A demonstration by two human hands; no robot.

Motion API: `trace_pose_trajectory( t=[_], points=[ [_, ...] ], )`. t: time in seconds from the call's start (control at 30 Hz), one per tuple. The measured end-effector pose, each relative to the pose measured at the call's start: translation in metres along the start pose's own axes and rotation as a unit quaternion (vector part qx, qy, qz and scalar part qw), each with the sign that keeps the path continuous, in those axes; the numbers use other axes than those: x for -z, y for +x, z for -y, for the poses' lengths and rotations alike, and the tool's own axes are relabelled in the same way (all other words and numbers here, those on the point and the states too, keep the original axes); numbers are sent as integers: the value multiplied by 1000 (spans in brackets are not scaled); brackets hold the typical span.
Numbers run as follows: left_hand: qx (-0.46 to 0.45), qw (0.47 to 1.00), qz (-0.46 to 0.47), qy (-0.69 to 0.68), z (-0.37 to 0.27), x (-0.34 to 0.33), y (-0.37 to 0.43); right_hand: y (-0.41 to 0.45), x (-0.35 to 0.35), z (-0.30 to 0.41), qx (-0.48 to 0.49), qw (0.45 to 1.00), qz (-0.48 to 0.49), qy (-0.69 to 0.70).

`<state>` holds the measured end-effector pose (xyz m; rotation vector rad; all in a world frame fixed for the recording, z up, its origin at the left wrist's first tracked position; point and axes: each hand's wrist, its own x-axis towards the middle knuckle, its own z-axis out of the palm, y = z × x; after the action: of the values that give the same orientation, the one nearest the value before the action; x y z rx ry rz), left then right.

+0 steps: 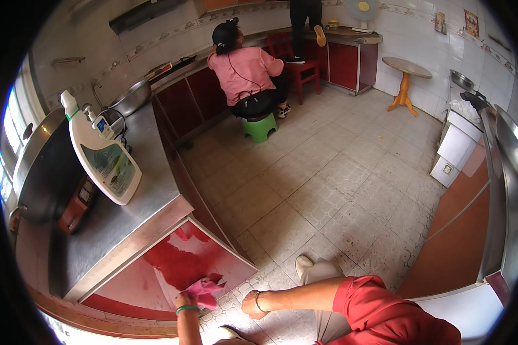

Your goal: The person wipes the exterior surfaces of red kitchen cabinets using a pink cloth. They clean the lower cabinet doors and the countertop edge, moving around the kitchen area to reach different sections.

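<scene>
My left hand grips a pink cloth against the lower part of a red cabinet side panel. The panel is deep red in a wide patch and along its lower edge, and paler with a whitish film elsewhere. My right hand, with a bracelet at the wrist, hangs over the floor near my knee and holds nothing that I can see; its fingers look curled in. A white spray bottle stands on the steel countertop above the panel, with a smaller pump bottle behind it.
A large wok and a steel bowl are on the counter. A person in pink sits on a green stool; another person stands with one foot on a red chair. A round table and an orange-brown cabinet are at right.
</scene>
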<state>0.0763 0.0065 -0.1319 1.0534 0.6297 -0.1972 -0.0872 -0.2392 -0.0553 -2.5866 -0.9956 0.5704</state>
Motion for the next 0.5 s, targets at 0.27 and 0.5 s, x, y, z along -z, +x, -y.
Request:
trace_pose_trajectory(
  t=[0.27, 0.5],
  points=[
    [-154, 978, -98, 100, -68, 84, 25, 9, -18, 2, 20, 1000, 23, -6],
    [-212, 915, -50, 339, 16, 29, 25, 23, -18, 26, 54, 997, -49, -2]
  ],
)
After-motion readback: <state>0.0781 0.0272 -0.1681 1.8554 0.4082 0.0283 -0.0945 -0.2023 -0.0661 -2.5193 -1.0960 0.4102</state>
